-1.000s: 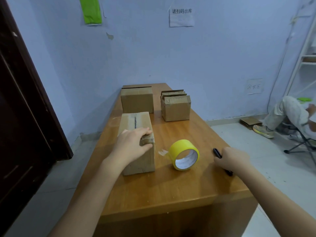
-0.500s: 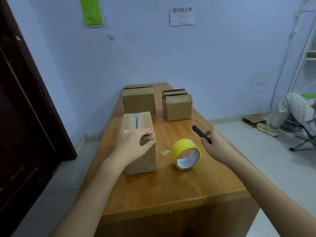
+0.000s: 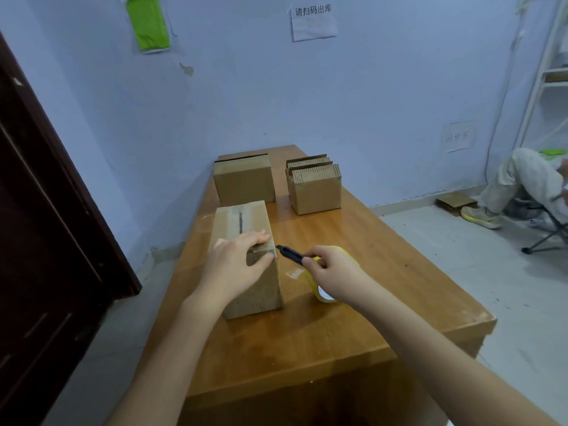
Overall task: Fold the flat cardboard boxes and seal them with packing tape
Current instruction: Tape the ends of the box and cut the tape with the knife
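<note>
At frame centre, the left hand [image 3: 236, 265] grips the taped end of the oblong brown cardboard box [image 3: 246, 256]; the right hand [image 3: 335, 272] grasps a slim black cutter [image 3: 290, 254] aimed there. Sealing looks nearly finished; flat corrugated blanks [image 3: 313, 186] await behind, beside another folded carton [image 3: 244, 179]. The yellow tape roll [image 3: 319, 290] sits under the right hand.

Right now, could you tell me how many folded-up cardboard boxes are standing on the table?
2. The near box sits under the left hand; the far box stands behind it. Beside that one is a stack of flat cardboard, which may hide more.
</note>
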